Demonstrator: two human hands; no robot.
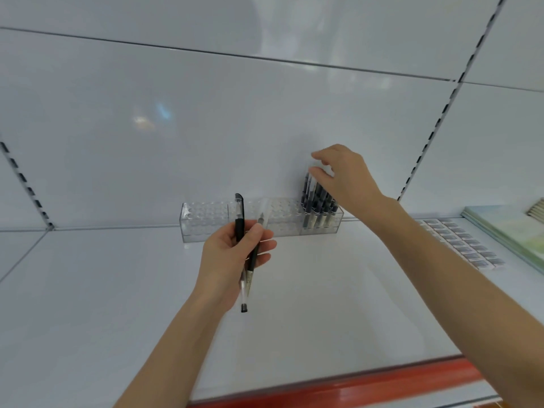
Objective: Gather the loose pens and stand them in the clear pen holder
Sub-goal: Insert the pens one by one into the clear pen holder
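A clear pen holder (206, 222) with many round holes stands at the back of a white shelf. Several dark pens (318, 201) stand upright in its right end; the left and middle holes are empty. My left hand (232, 254) is closed around two loose pens (240, 219), one with a black cap and one with a clear cap, held upright in front of the holder's middle. My right hand (344, 178) hovers over the tops of the standing pens, fingers apart and touching their caps. It holds nothing I can see.
The white shelf (323, 304) has a red front edge strip (382, 381). At the right lie rows of small packaged items (462, 242) and a stack of green notebooks (509, 228). Slotted shelf uprights (435, 125) run along the back wall.
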